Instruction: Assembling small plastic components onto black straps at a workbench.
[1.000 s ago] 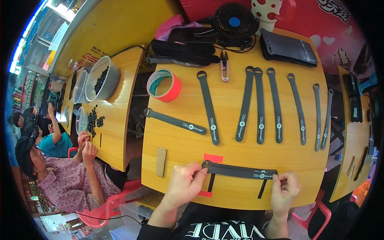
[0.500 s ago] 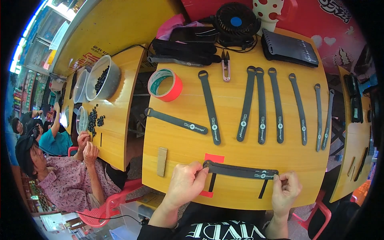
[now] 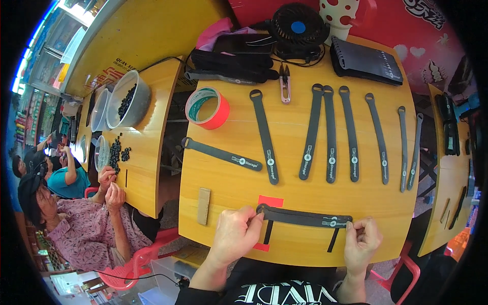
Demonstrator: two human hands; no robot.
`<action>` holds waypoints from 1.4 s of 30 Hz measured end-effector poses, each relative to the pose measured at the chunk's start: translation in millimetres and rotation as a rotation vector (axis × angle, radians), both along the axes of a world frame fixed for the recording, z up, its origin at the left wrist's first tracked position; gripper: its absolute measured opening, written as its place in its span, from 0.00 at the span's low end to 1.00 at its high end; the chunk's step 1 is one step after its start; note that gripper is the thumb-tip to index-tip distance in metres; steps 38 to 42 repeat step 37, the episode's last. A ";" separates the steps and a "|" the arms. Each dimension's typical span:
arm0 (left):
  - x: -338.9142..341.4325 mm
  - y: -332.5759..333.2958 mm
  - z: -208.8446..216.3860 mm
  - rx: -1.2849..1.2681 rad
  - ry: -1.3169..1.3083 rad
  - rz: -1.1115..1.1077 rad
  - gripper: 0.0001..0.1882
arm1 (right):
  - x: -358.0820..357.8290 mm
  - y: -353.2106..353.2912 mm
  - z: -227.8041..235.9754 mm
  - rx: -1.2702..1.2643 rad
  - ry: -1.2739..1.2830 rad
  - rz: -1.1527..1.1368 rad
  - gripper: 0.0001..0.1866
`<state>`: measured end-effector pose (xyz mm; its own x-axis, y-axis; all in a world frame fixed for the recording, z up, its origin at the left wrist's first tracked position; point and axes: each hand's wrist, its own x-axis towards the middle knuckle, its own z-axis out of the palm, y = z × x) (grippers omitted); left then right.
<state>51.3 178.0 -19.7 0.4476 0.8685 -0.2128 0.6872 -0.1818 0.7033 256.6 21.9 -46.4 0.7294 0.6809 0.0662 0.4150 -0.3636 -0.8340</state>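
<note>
Two grey storage straps (image 3: 300, 216), seemingly stacked with their edges nearly aligned, stretch across the near part of the table. At their ring end, my left hand (image 3: 237, 227) pinches them between thumb and fingers. My right hand (image 3: 363, 239) pinches the plain end the same way. Beneath the straps lie red tape (image 3: 270, 201) and a black strip (image 3: 268, 232); another black strip (image 3: 333, 240) sits beside my right hand. A similar single strap (image 3: 223, 154) lies slanted beyond my left hand. Several more, including one strap (image 3: 354, 137), lie spread across the far half.
Beyond the straps are a red tape roll (image 3: 208, 108), thread snips (image 3: 284, 85), a black fan (image 3: 298, 25) and a dark strap bundle (image 3: 366, 61). A cardboard strip (image 3: 204, 206) rests at left. Another person (image 3: 91, 223) works at the adjoining table near tubs (image 3: 136, 101) of black pieces.
My hands keep the same pinch on the straps. The whole view has shifted very slightly. At the far left, a person in teal has lowered an arm.
</note>
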 end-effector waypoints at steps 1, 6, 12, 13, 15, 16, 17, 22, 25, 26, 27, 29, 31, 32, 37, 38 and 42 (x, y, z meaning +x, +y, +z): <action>0.7 0.1 0.5 -0.001 0.001 0.001 0.10 | 0.4 -0.2 0.0 -0.001 0.001 0.001 0.12; 0.8 2.3 1.5 -0.020 -0.012 -0.004 0.10 | -0.3 1.8 2.6 -0.007 0.005 -0.008 0.12; -0.6 2.5 -0.8 0.007 -0.012 -0.009 0.10 | 0.0 0.2 1.1 -0.024 0.013 0.005 0.12; -0.5 2.0 -0.8 0.008 -0.013 -0.009 0.10 | 0.0 0.0 1.3 -0.023 0.013 0.006 0.12; -0.1 0.9 -0.6 0.024 -0.008 -0.008 0.11 | 0.3 -0.6 1.6 -0.023 0.000 0.011 0.12; -0.2 0.7 -0.7 0.024 -0.009 -0.009 0.11 | 0.3 -1.1 1.0 -0.023 0.000 0.010 0.12; -0.5 0.6 -0.6 0.038 0.014 -0.014 0.12 | 0.1 -1.5 0.0 -0.016 0.008 0.005 0.12; -2.4 0.5 1.4 0.060 0.093 -0.029 0.14 | 0.9 -1.0 0.8 -0.030 0.000 0.012 0.12; -2.7 0.7 2.6 0.079 0.096 -0.030 0.15 | 0.7 0.2 1.4 -0.018 -0.012 0.015 0.12; -2.8 0.8 3.1 0.061 0.101 -0.023 0.14 | 0.2 0.8 1.6 -0.020 -0.015 0.010 0.12; -3.0 1.0 3.3 0.043 0.106 -0.017 0.14 | -0.1 1.3 1.7 -0.022 -0.018 0.005 0.12; -3.7 1.0 2.9 0.039 0.099 -0.016 0.14 | 0.9 -1.7 -1.1 -0.030 -0.017 0.005 0.12; -4.9 1.4 1.6 0.036 0.092 -0.016 0.13 | 0.8 -1.9 -1.1 -0.039 -0.016 0.005 0.12; -5.9 1.9 0.6 0.022 0.083 -0.019 0.13 | 0.3 -0.5 0.9 -0.034 -0.015 0.005 0.12; -6.8 2.9 1.1 -0.005 0.061 -0.021 0.13 | 0.9 -0.6 1.5 -0.030 -0.024 0.013 0.12; -6.8 2.9 1.1 -0.005 0.061 -0.021 0.13 | 0.9 -0.6 1.5 -0.030 -0.024 0.013 0.12; -6.8 2.9 1.1 -0.005 0.061 -0.021 0.13 | 0.9 -0.6 1.5 -0.030 -0.024 0.013 0.12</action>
